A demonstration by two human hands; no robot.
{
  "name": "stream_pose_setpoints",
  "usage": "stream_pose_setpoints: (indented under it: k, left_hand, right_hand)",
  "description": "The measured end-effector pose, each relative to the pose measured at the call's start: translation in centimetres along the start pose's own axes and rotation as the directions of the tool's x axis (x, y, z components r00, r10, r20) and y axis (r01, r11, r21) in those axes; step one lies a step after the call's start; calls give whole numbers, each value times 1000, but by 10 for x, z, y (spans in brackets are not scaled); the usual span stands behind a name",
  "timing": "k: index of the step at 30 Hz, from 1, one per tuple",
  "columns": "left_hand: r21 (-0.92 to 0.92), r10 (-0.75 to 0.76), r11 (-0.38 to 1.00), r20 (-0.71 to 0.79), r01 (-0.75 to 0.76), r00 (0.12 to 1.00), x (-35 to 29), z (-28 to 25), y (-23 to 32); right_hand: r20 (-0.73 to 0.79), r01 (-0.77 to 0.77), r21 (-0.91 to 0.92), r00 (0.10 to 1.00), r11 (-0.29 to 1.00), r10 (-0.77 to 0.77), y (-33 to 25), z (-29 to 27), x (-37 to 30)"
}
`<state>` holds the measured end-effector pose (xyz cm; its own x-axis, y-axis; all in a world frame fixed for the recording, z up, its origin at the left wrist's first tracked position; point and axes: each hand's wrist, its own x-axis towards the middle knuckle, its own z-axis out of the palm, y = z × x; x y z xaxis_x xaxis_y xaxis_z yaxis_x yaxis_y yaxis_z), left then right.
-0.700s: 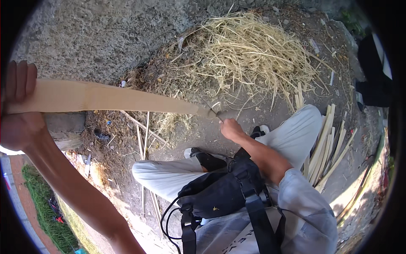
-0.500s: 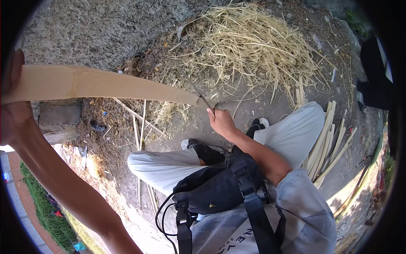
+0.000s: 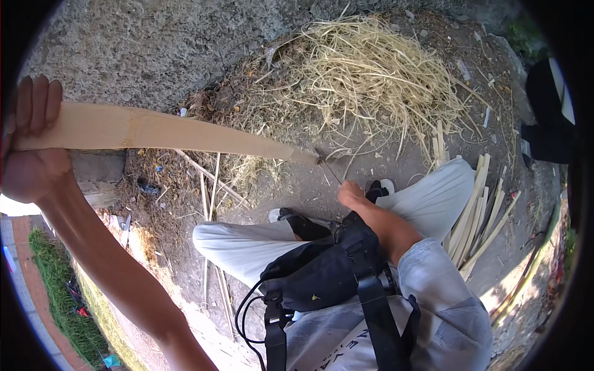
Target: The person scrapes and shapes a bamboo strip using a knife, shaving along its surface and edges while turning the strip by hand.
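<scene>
My left hand [image 3: 38,136] is closed round the near-left end of a wide, pale bamboo slat [image 3: 185,133], which has a node line across it. The slat runs to the right over the ground and narrows toward its far end. In the fist of my right hand [image 3: 351,195] is a thin, dark-bladed knife [image 3: 330,170]. Its blade points up and left, its tip end at or very close to the slat's far end; whether they touch I cannot tell. The knife's handle is hidden in my fingers.
A heap of curly pale shavings [image 3: 383,74] lies ahead, by a rough stone wall [image 3: 148,49]. Split strips [image 3: 476,216] lean beside my right knee, and thin sticks [image 3: 213,185] lie by my left knee. A black bag [image 3: 309,278] rests at my waist.
My right hand has moved right and down with the knife, so the blade now lies at the slat's far tip. My left hand and the slat have shifted slightly right.
</scene>
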<state>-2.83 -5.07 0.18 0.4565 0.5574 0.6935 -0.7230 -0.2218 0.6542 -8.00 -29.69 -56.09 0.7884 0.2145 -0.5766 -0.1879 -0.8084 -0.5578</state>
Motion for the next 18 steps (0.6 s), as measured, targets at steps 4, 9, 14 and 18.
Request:
stream_pose_setpoints:
  k: [4,9,14,18]
  left_hand:
    - [-215,-215,798,772,563,598,41,-46,-10]
    - [-229,-177,784,809,578,561,35,-53,-7]
    - [-275,-109,773,831,572,546,22,-54,1]
    - [-298,-90,780,817,550,570,-1,-57,14]
  right_hand:
    - [32,84,-144,996,986,-81,-15,-14,1]
    - [-87,-75,-5,993,997,74,-56,-25,-31]
    - [-28,-164,-53,986,985,163,-17,-24,-26]
    - [11,-239,-82,971,968,240,-15,-30,-23]
